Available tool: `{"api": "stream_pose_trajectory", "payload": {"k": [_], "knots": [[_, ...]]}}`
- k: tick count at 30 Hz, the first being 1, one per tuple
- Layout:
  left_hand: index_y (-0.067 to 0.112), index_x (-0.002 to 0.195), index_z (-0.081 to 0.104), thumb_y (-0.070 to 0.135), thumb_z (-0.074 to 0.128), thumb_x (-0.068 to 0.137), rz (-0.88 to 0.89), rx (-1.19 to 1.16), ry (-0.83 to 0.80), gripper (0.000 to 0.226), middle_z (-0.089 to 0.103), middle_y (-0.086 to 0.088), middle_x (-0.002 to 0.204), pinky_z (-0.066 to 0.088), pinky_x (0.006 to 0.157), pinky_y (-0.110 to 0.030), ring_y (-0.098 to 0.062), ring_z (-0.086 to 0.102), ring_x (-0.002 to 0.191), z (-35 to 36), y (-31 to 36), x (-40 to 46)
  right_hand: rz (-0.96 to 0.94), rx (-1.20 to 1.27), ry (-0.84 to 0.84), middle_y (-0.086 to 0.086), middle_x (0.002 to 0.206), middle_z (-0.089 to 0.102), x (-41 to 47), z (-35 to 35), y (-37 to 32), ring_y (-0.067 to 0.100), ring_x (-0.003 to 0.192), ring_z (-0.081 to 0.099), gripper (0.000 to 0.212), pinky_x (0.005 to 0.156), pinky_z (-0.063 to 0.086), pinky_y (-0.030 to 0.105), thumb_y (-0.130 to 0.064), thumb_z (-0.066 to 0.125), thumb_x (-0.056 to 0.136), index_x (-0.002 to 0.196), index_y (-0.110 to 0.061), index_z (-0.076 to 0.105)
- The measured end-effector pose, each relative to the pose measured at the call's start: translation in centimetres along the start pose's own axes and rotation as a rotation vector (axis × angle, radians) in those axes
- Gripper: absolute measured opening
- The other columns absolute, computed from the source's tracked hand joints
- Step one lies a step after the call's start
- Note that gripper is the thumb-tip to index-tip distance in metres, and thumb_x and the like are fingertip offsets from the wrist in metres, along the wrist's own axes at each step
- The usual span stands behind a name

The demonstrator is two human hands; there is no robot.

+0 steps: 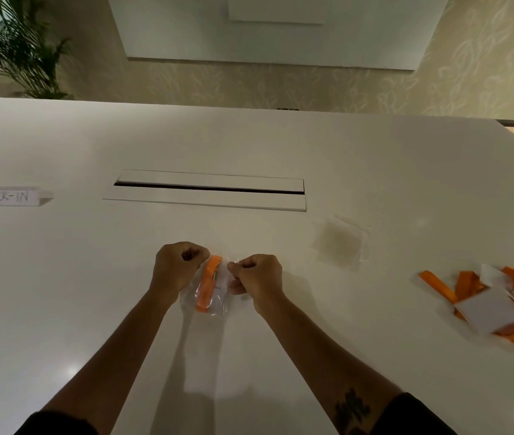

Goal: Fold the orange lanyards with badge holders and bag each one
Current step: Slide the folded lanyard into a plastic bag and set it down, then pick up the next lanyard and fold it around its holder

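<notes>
White table (281, 146), bagged lanyard (210, 285), empty bags (339, 243), loose lanyards (500, 306), sign (4, 196)

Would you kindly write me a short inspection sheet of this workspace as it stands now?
Surface: white table with a long slot flap set in its middle.
Job's things: clear bag holding a folded orange lanyard; pile of loose orange lanyards with badge holders at right; stack of spare clear bags beyond it.
Clutter: paper sign reading CHECK-IN at left.
Hands: left hand and right hand each pinch the bag's far end, fingers curled.
Cables: nothing seen.
Surroundings: patterned wall, potted plant at far left.
</notes>
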State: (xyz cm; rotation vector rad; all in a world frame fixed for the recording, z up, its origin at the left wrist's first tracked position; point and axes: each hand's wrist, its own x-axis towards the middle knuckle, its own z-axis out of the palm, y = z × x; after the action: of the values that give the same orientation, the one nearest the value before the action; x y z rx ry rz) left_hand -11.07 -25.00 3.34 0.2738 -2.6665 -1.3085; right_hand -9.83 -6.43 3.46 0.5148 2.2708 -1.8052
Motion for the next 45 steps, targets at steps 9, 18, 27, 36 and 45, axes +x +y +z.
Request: {"api": "stream_pose_trajectory", "payload": {"k": [9, 18, 27, 36, 45], "knots": [[0.015, 0.109, 0.076, 0.030, 0.080, 0.090, 0.026, 0.150, -0.023, 0.025, 0.076, 0.001, 0.094, 0.054, 0.076, -0.025, -0.017, 0.071, 0.085, 0.6, -0.3, 0.4, 0.013, 0.005, 0.027, 0.014, 0.064, 0.078, 0.6, -1.0, 0.6, 0.025, 0.052, 0.078, 0.017, 0.054, 0.067, 0.033, -0.012, 0.088, 0.087, 0.085, -0.004, 0.073], [0.017, 0.131, 0.064, 0.032, 0.074, 0.093, 0.276, 0.229, 0.074, 0.042, 0.066, -0.003, 0.131, 0.053, 0.102, -0.040, -0.022, 0.062, 0.121, 3.7, 5.0, -1.1, -0.204, -0.209, 0.132, -0.004, 0.074, 0.077, 0.8, -7.1, 1.7, 0.015, 0.068, 0.076, 0.011, 0.066, 0.065, 0.032, -0.021, 0.075, 0.093, 0.082, -0.018, 0.075], [0.010, 0.135, 0.061, 0.032, 0.073, 0.094, 0.540, 0.128, -0.103, 0.047, 0.064, -0.006, 0.135, 0.052, 0.107, -0.039, -0.021, 0.060, 0.126, 14.6, 15.0, -6.4, -0.467, -0.696, 0.288, -0.001, 0.109, 0.074, 0.1, -21.8, 2.3, 0.019, 0.104, 0.065, 0.017, 0.081, 0.055, 0.032, -0.026, 0.079, 0.093, 0.108, -0.018, 0.077], [0.013, 0.140, 0.058, 0.037, 0.064, 0.098, 0.691, 0.071, -0.393, 0.048, 0.063, -0.003, 0.140, 0.049, 0.109, -0.038, -0.019, 0.058, 0.130, 26.5, 24.3, -12.6, -0.268, -0.968, 0.395, 0.007, 0.130, 0.068, -1.2, -37.9, 4.3, 0.030, 0.122, 0.056, 0.034, 0.097, 0.052, 0.048, -0.034, 0.082, 0.090, 0.120, -0.019, 0.074], [0.015, 0.136, 0.058, 0.050, 0.066, 0.091, 0.671, 0.246, -0.532, 0.057, 0.068, -0.005, 0.129, 0.051, 0.097, -0.040, -0.026, 0.063, 0.116, 34.3, 29.8, -17.2, -0.008, -1.024, 0.348, 0.010, 0.141, 0.056, -2.4, -46.5, 8.0, 0.035, 0.134, 0.045, 0.074, 0.099, 0.048, 0.051, -0.039, 0.088, 0.080, 0.145, -0.020, 0.057]]}}
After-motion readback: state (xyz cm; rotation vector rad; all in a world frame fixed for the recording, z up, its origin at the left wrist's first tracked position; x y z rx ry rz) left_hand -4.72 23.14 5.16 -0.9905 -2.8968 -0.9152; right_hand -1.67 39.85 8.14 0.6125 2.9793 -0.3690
